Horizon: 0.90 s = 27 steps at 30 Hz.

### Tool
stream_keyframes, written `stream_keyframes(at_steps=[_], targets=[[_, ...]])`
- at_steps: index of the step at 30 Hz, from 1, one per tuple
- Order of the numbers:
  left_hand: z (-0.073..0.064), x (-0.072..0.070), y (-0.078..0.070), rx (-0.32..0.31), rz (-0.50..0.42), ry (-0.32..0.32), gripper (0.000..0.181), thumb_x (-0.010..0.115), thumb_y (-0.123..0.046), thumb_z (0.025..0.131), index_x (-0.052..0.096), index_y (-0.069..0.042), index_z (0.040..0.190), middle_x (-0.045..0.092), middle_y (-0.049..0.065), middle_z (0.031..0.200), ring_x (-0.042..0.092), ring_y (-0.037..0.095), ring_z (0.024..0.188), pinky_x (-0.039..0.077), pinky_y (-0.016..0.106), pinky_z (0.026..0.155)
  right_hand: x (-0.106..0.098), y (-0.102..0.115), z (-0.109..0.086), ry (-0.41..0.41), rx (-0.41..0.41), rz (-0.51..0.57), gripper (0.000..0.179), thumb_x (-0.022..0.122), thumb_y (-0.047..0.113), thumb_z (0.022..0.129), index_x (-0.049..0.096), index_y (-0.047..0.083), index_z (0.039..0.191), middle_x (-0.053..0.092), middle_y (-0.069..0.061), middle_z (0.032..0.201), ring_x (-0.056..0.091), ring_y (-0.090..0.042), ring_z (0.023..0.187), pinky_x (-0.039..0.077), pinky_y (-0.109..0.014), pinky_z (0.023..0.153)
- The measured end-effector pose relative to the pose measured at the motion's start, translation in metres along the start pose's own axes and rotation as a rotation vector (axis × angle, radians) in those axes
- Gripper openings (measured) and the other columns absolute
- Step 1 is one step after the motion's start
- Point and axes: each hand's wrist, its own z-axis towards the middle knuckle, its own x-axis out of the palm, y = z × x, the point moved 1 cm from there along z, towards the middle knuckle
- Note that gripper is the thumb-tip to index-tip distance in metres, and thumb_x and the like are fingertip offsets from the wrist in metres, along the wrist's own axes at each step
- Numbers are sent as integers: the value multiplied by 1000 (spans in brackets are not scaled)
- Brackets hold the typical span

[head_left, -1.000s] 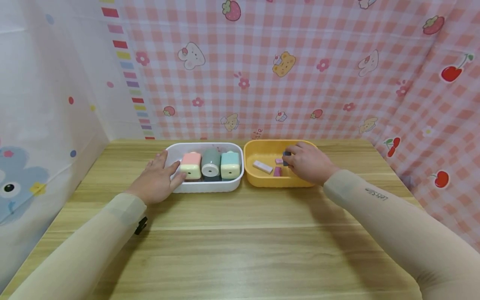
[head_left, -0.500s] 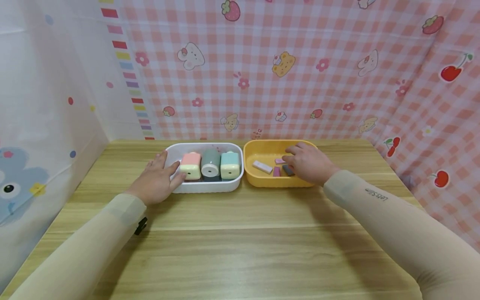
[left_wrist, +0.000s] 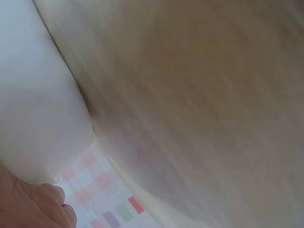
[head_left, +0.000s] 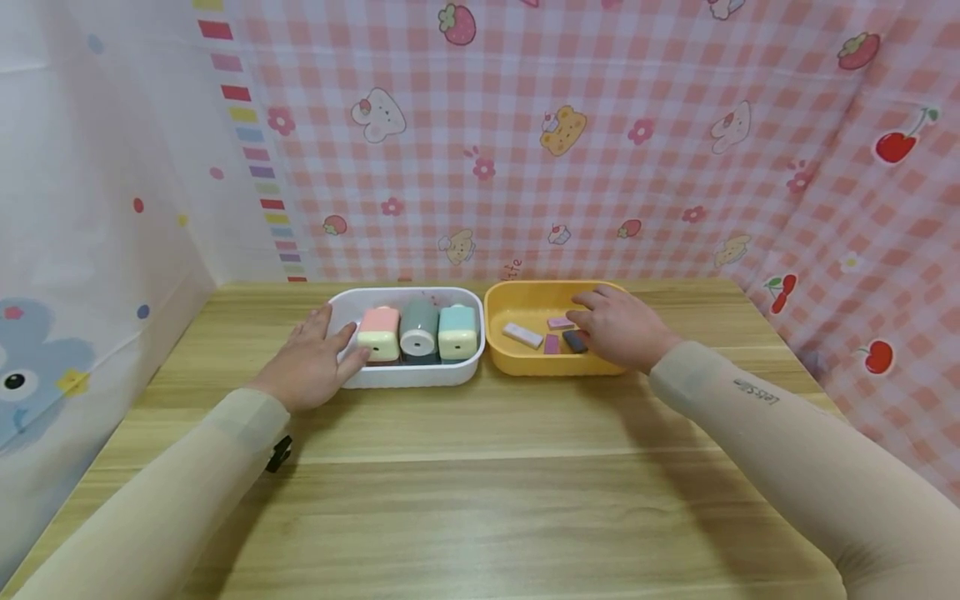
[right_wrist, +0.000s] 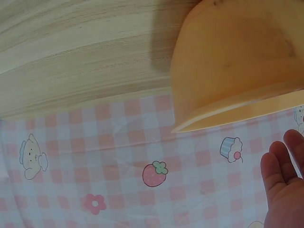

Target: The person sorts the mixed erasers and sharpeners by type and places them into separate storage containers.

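Apparently, the dark eraser (head_left: 575,340) is released in the yellow tray (head_left: 517,361) by the relaxed right hand (head_left: 618,327), while the white tray (head_left: 408,375) at 9 o'clock is steadied by the flat left hand (head_left: 311,367); next, withdrawal is needed.

Dark grey eraser (head_left: 575,340), pinched in the right hand (head_left: 618,327) a second ago above the yellow tray (head_left: 501,357), now lies on the tray floor beside the purple eraser (head_left: 551,343). Fingers now relaxed over it, no longer pinching.
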Motion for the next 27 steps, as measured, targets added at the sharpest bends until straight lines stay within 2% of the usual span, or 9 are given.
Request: stream_keyframes(at_steps=[5, 13, 21, 27], targets=[[0, 0, 3, -1, -2, 0, 89, 25, -69, 107, 26, -2, 166, -4, 31, 174, -1, 55, 160, 4, 66, 131, 0, -2, -3, -3, 6, 7, 35, 78, 25, 96, 76, 3, 123, 71, -20, 133, 66, -38, 122, 52, -51, 110], [0, -1, 5, 0, 9, -1, 89, 27, -67, 108, 21, 0, 167, -4, 32, 174, 0, 54, 161, 4, 66, 130, -1, -2, -10, 4, 36, 42, 40, 74, 24, 99, 72, 1, 130, 67, -23, 140, 62, -41, 130, 49, -54, 115], [-2, -4, 5, 2, 33, -25, 88, 30, -66, 108, 23, 1, 166, 2, 32, 173, 4, 53, 161, 7, 65, 131, -2, -4, -15, -1, 42, 58, 44, 73, 26, 99, 70, -2, 133, 66, -25, 142, 61, -41, 134, 46, -55, 118], [-3, -5, 7, 22, 55, -46, 89, 32, -67, 107, 26, 1, 166, 7, 32, 173, 8, 54, 160, 10, 65, 131, 1, -5, -20, 30, 71, 78, 49, 67, 31, 103, 66, -3, 139, 62, -25, 147, 57, -43, 140, 42, -56, 121]])
